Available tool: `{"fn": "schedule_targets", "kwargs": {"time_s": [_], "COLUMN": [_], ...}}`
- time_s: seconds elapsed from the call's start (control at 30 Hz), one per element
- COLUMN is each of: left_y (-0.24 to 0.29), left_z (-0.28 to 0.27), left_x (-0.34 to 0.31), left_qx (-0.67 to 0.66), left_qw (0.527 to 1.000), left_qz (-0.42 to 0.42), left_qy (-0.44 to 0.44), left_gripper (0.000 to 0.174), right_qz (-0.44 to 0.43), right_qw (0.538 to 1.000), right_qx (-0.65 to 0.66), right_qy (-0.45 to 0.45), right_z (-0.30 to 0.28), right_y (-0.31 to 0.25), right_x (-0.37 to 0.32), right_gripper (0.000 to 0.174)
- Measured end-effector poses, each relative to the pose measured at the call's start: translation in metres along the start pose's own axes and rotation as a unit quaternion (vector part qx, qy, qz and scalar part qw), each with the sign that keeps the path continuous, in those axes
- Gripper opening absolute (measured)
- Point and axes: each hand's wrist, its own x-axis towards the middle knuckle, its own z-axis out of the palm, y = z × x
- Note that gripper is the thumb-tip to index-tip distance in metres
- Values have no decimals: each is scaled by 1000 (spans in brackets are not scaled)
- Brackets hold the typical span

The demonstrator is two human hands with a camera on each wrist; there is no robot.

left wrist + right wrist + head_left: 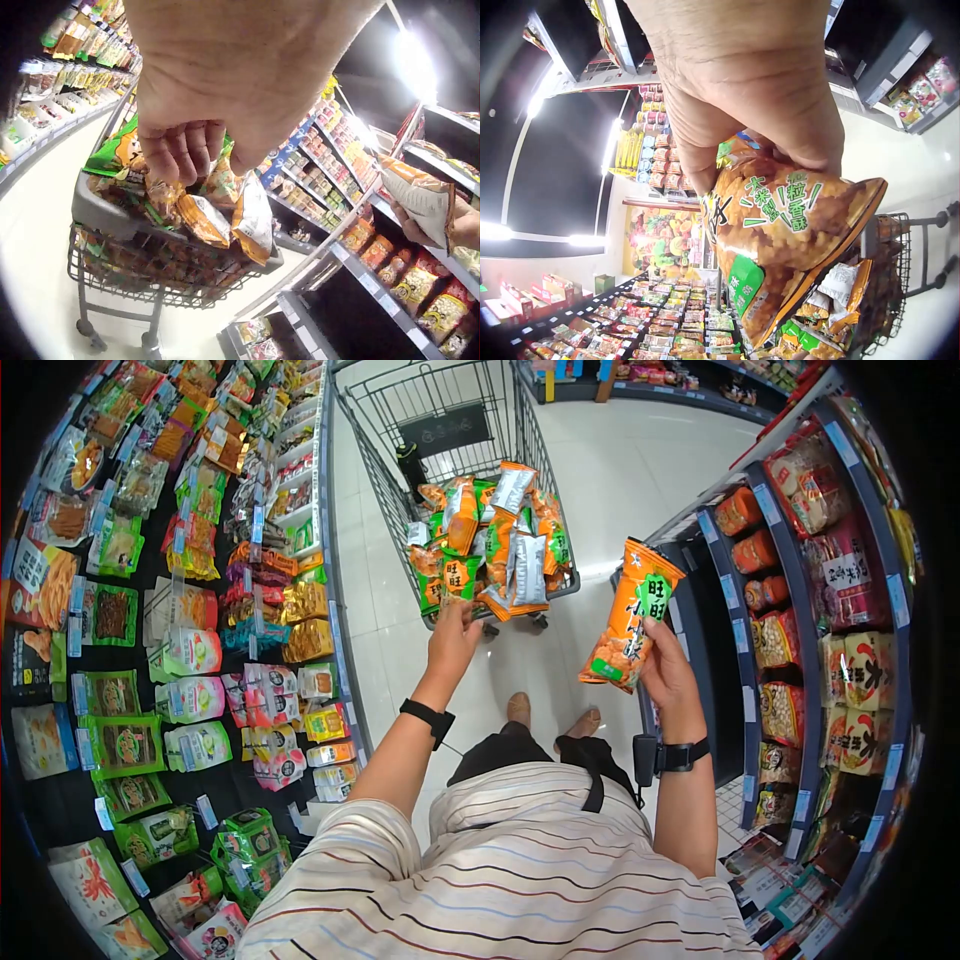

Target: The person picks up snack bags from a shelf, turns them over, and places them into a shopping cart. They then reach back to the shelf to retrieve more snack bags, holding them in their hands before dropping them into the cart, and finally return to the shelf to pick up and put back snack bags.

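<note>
My right hand [670, 678] grips an orange rice-snack bag [622, 622] with a green label, upright beside the shopping cart. In the right wrist view, the thumb and fingers close on the bag's upper part, and the front shows brown snack pieces. At the near end of the cart, my left hand [453, 642] pinches the lower end of another orange and green snack bag [460, 573]. The left fingers [180, 150] curl down over the pile in the left wrist view. Several similar bags, some silver side up [528, 565], fill the near part of the cart [385, 470].
Packed snack shelves [130, 690] run along the left side of the aisle. To the right stand dark shelves [740, 580] with jars and bags. Pale tiled floor [640, 455] lies around the cart, and my feet [518, 708] are behind it.
</note>
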Motion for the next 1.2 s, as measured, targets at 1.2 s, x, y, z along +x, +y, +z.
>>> {"fn": "schedule_targets", "kwargs": {"time_s": [1.2], "left_y": [43], "left_z": [99], "left_x": [44], "left_qx": [179], "left_qw": [978], "left_qz": [-70], "left_qy": [-85], "left_gripper": [53], "right_qz": [-60], "right_qw": [996], "right_qx": [31], "right_qy": [56], "right_z": [-34], "right_y": [-10], "right_x": [-29], "right_gripper": [38]}}
